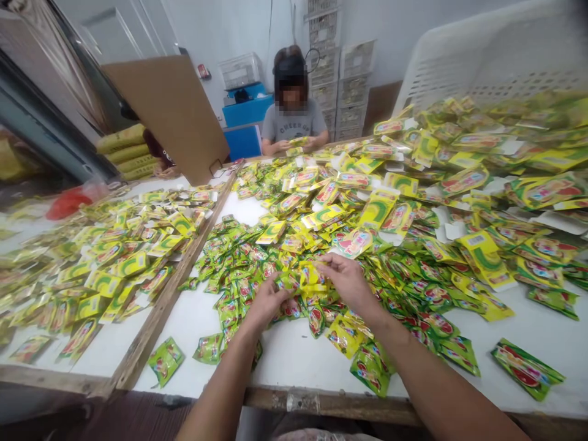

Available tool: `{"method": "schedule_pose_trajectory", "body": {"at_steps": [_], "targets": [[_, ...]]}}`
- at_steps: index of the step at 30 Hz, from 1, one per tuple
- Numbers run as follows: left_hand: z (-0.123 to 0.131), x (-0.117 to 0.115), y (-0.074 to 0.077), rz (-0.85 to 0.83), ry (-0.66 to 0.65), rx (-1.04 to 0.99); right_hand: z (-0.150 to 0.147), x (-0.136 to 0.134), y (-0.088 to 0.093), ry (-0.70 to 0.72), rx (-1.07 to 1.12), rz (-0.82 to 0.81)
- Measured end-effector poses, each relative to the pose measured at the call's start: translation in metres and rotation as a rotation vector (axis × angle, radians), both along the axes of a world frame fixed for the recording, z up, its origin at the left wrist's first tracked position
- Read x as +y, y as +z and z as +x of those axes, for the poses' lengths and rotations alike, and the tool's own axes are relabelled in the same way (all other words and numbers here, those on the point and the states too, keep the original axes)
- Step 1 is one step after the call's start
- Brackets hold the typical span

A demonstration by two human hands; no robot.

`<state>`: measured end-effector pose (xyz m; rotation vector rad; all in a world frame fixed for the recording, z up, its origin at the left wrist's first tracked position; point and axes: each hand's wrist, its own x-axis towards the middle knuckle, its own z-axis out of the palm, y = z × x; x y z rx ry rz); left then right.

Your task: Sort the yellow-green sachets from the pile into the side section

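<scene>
My left hand point(266, 301) is closed, thumb and fingers pinched at a small green packet point(288, 282). My right hand point(348, 280) grips the edge of a yellow packet point(310, 277) between thumb and fingertips, just beside the left hand. Both hands are low over a heap of green packets point(239, 291) with red printed pictures. Flat yellow-and-green boxes point(324, 216) lie behind and on top of this heap. Below my right wrist, a yellow packet point(345, 337) and a green packet point(371, 369) rest near the table's front edge.
A wooden strip point(172, 300) divides the white table point(294, 355); more yellow boxes point(131, 263) cover the left side. At right, boxes spill from a white perforated basket point(487, 55). Across the table a person point(294, 119) handles a yellow box. A cardboard sheet point(169, 113) stands at back left.
</scene>
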<state>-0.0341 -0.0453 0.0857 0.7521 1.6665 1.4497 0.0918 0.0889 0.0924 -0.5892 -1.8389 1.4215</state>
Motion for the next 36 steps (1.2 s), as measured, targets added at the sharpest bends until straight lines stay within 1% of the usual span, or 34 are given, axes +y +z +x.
{"method": "schedule_pose_trajectory", "body": {"at_steps": [2, 4, 6, 7, 8, 10, 12, 13, 15, 16, 18, 20, 22, 23, 24, 26, 27, 28, 29, 31, 33, 35, 36], "targets": [[0.006, 0.001, 0.002, 0.078, -0.072, -0.107, -0.002, -0.006, -0.002, 0.061, -0.034, 0.081], [0.012, 0.003, 0.005, 0.129, -0.109, -0.171, -0.003, -0.011, -0.004, 0.043, -0.051, 0.230], [0.016, 0.006, 0.007, 0.116, -0.105, -0.104, -0.003, -0.013, -0.004, 0.010, -0.045, 0.329], [0.018, 0.007, 0.007, 0.101, -0.093, -0.042, -0.002, -0.013, -0.004, -0.001, -0.046, 0.324], [0.018, 0.008, 0.008, 0.089, -0.081, 0.012, -0.002, -0.013, -0.003, -0.005, -0.056, 0.282], [0.018, 0.010, 0.008, 0.083, -0.066, 0.062, 0.000, -0.011, -0.001, 0.022, -0.070, 0.125], [0.016, 0.011, 0.008, 0.082, -0.067, 0.056, 0.001, -0.010, 0.000, 0.105, -0.072, -0.020], [0.016, 0.012, 0.008, 0.082, -0.072, 0.043, 0.001, -0.010, 0.000, 0.156, -0.076, -0.051], [0.016, 0.013, 0.008, 0.081, -0.098, 0.018, 0.000, -0.012, -0.001, 0.216, -0.114, -0.041], [0.016, 0.014, 0.009, 0.080, -0.111, 0.014, -0.001, -0.012, -0.002, 0.212, -0.136, -0.011], [0.015, 0.015, 0.014, 0.058, -0.137, 0.039, -0.002, -0.013, -0.004, 0.146, -0.143, 0.044], [0.010, 0.016, 0.024, 0.009, -0.190, 0.089, -0.003, -0.011, -0.004, 0.052, -0.121, 0.064], [-0.003, 0.017, 0.037, -0.012, -0.219, 0.178, -0.003, -0.006, -0.004, -0.030, -0.104, 0.053], [-0.013, 0.018, 0.044, -0.004, -0.184, 0.273, -0.002, -0.003, -0.004, -0.065, -0.101, 0.045], [-0.025, 0.019, 0.051, 0.006, -0.109, 0.411, -0.002, 0.000, -0.003, -0.090, -0.100, 0.039], [-0.051, 0.027, 0.058, 0.004, 0.118, 0.767, -0.001, 0.005, -0.004, -0.123, -0.109, 0.038], [-0.064, 0.032, 0.060, -0.020, 0.217, 0.925, 0.000, 0.006, -0.004, -0.135, -0.125, 0.041], [-0.076, 0.037, 0.059, -0.049, 0.279, 1.039, 0.000, 0.007, -0.005, -0.145, -0.145, 0.043], [-0.086, 0.042, 0.057, -0.075, 0.307, 1.103, 0.000, 0.008, -0.006, -0.152, -0.163, 0.044], [-0.098, 0.049, 0.051, -0.095, 0.321, 1.130, -0.001, 0.009, -0.007, -0.158, -0.183, 0.040], [-0.100, 0.049, 0.048, -0.074, 0.350, 1.095, 0.000, 0.010, -0.008, -0.132, -0.186, 0.033], [-0.093, 0.041, 0.051, 0.009, 0.356, 0.986, 0.001, 0.011, -0.006, -0.074, -0.153, 0.046], [-0.088, 0.034, 0.056, 0.068, 0.326, 0.899, 0.001, 0.011, -0.004, -0.033, -0.122, 0.067]]}}
